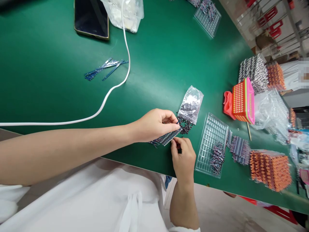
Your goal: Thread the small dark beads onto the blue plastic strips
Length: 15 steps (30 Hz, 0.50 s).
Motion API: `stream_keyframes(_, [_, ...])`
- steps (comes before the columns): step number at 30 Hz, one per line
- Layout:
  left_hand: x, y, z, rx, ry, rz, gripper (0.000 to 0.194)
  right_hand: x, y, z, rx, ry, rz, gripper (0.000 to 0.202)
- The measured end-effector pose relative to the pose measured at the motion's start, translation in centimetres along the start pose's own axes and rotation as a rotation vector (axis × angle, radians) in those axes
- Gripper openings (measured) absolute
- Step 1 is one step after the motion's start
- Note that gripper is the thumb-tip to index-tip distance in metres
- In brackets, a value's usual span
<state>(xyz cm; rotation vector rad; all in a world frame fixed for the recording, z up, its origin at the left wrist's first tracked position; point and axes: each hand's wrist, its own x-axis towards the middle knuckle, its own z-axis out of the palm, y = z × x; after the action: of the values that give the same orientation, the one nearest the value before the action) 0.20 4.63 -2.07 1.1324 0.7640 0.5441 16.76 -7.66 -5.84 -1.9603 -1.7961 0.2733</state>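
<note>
My left hand (158, 125) reaches across the green table, its thumb and fingers pinched on a thin dark blue strip above a row of small striped parts (169, 137). At the lower end of that row, my right hand (183, 154) has its thumb and index finger closed at the row's edge; what they grip is too small to make out. Small dark beads (185, 127) lie loose just beyond my fingertips, at the mouth of a clear plastic bag (191, 103) that holds more of them.
Right of my hands lies a clear ribbed tray (205, 145) with small parts. Beyond it are striped bundles (240, 150), orange stacks (270, 169) and a basket (239, 100). A white cable (106, 96), blue strips (103, 68) and a phone (91, 19) are at the left.
</note>
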Motion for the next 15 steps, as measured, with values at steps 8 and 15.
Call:
stream_keyframes(8, [-0.1, 0.2, -0.1, 0.025, -0.016, 0.01, 0.013, 0.0, -0.5, -0.1, 0.131, 0.093, 0.079, 0.012])
stream_keyframes(15, [-1.0, -0.2, 0.6, 0.065, -0.207, 0.022, 0.018, -1.3, -0.5, -0.8, 0.661, 0.238, 0.202, 0.012])
